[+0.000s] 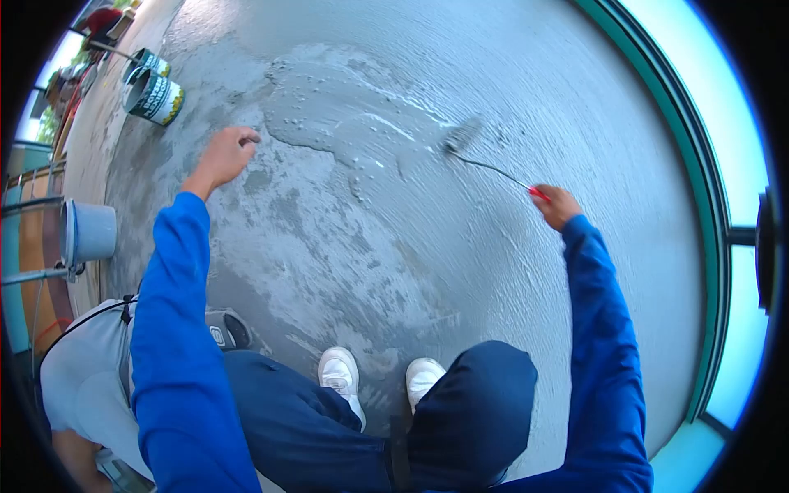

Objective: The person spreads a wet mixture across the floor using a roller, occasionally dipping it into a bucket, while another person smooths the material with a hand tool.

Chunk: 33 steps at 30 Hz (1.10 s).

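Roller in right hand, wet ridged cement

I get a bright, cool daylight picture: the light comes from the glowing window panels on my right and lies as a pale sheen on the wet floor. The fisheye bends everything hard and leaves black corners. The roller is smeared by motion blur, while the sleeves are sharp.
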Motion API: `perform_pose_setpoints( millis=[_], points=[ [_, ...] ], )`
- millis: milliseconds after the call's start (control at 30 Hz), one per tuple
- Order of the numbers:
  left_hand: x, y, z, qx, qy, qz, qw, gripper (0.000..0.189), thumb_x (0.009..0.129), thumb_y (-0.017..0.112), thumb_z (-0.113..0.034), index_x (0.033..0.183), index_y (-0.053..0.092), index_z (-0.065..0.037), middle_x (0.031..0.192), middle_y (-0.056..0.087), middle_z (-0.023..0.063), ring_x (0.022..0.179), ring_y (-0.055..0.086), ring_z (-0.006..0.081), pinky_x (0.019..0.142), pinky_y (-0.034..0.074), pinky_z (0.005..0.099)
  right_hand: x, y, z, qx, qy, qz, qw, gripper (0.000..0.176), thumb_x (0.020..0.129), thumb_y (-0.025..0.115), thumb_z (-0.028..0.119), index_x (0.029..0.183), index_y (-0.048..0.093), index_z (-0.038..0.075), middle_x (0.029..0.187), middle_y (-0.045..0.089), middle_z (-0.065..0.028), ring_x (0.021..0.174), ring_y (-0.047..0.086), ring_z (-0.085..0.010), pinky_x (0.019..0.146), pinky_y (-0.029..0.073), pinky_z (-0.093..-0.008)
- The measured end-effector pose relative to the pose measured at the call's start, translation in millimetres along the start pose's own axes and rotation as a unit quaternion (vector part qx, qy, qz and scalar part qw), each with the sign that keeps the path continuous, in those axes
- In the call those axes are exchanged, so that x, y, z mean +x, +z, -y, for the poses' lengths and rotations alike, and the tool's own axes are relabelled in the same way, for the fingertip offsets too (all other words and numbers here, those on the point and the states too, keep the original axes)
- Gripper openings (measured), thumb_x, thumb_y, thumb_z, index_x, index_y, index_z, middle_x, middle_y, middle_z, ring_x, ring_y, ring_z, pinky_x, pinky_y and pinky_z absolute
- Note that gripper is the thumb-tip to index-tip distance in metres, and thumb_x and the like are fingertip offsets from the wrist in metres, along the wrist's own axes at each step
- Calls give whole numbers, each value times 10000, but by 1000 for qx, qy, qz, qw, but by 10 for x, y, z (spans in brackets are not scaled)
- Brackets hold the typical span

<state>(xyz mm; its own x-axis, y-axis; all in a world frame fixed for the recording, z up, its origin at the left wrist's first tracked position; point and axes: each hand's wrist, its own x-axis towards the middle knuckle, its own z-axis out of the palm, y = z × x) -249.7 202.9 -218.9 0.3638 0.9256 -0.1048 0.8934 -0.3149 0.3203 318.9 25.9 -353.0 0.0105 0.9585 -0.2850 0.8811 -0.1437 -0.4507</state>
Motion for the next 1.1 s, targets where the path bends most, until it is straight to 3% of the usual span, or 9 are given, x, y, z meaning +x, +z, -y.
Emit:
perform_pose_setpoints(
  millis=[167,233,267,333,467,633,767,1000,1100],
  points=[
    [-360,-474,-897,-63,1,-11,998,215,803,547,-106,964,657,-16,965,627,176,905,607,299,798,472,361,1264,270,1552,-41,23,22,999,293,876,520,326,1054,635,123,1005,651,-161,964,608,-342,814,479,-448],
    [-496,-735,-1255,-56,64,-28,996,215,834,555,-107,1017,638,-32,872,603,95,654,511,190,622,440,309,1408,197,2066,-43,-9,4,999,281,877,517,329,1015,637,116,986,658,-154,953,613,-345,801,482,-452],
    [-601,-896,-1469,-66,48,-23,996,219,836,553,-106,1026,632,-31,867,593,90,651,507,182,616,435,305,1350,104,2255,-35,0,-4,999,269,875,517,325,976,631,103,955,661,-156,923,619,-354,785,484,-459],
    [-822,-1291,-1843,-92,15,-11,996,227,839,550,-103,1043,619,-30,856,574,81,645,498,165,602,427,297,1134,34,2274,-32,-8,-4,999,265,878,511,326,966,625,103,935,657,-166,898,620,-362,766,481,-469],
    [-1176,-1897,-1817,-100,-29,-10,995,241,825,560,-73,1058,606,-32,863,560,61,653,484,134,602,417,277,443,-102,1853,-11,-27,-31,999,256,894,487,334,969,596,114,890,647,-186,851,611,-386,712,467,-497],
    [-1254,-2439,-1558,-62,-74,-59,994,252,808,573,-54,1056,612,-38,869,560,43,661,472,122,617,410,262,2,-194,1227,-60,25,-15,998,288,890,504,362,1074,605,165,893,654,-179,834,616,-388,715,481,-485],
    [-507,-2207,-584,-61,-20,-114,991,257,839,555,-106,1081,615,-44,906,579,45,671,478,119,639,424,254,359,-71,1334,-72,27,-7,997,295,888,506,368,1081,603,167,897,655,-179,834,616,-392,716,484,-487],
    [506,-998,702,-216,-46,-59,974,248,845,549,-92,1072,621,-22,938,611,83,734,533,118,663,460,265,1981,361,2772,-83,-25,-15,996,308,890,474,396,1023,621,160,888,656,-176,841,612,-402,738,481,-498],
    [654,-517,1078,-312,-47,-71,946,249,844,547,-70,1075,622,-16,939,609,83,735,536,113,653,461,266,2508,73,3677,-139,-15,-5,990,311,883,487,389,1016,638,152,893,655,-180,857,617,-391,751,485,-486]
  ],
)
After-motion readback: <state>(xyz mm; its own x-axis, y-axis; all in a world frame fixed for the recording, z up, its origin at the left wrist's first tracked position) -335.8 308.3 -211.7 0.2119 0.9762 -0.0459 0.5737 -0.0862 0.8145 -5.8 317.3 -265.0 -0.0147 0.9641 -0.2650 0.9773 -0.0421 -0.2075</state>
